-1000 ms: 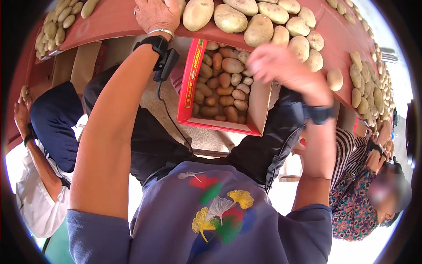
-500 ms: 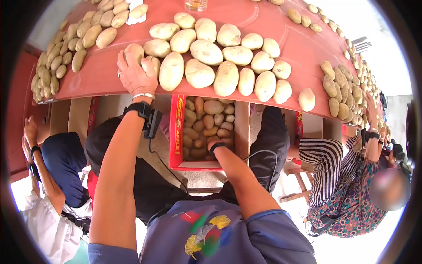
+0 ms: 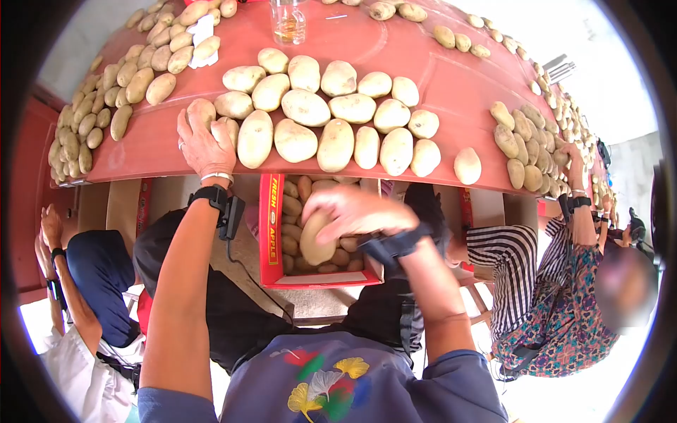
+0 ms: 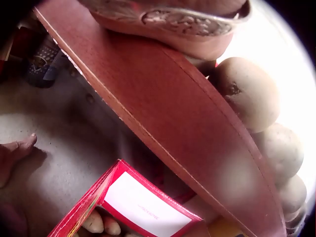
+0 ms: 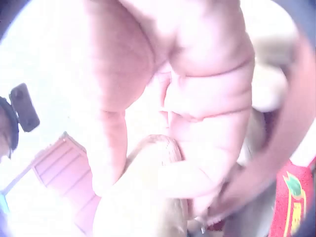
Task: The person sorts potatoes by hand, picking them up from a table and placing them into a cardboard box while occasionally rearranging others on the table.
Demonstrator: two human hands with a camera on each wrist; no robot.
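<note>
Fingers and thumb of the right hand grasp a large potato, just below the centre of the head view and over the open box. A secure hold would keep the thumb opposite the fingers, as the right wrist view suggests, and pressure light enough to spare the skin. Raising it cleanly probably means clearing the box's cardboard side first, then the table edge, which overhangs the box's far end and seems the main obstacle. More potatoes lie in the box beneath.

Up and to the left, the left hand rests on the red table against a potato; whether its fingers curl round it, I cannot tell. A cable hangs from that wrist beside the box, a possible snag. Close-set potatoes fill the upper middle, leaving little room between them. A glass stands at the top, beyond them; another person sits at lower right.
</note>
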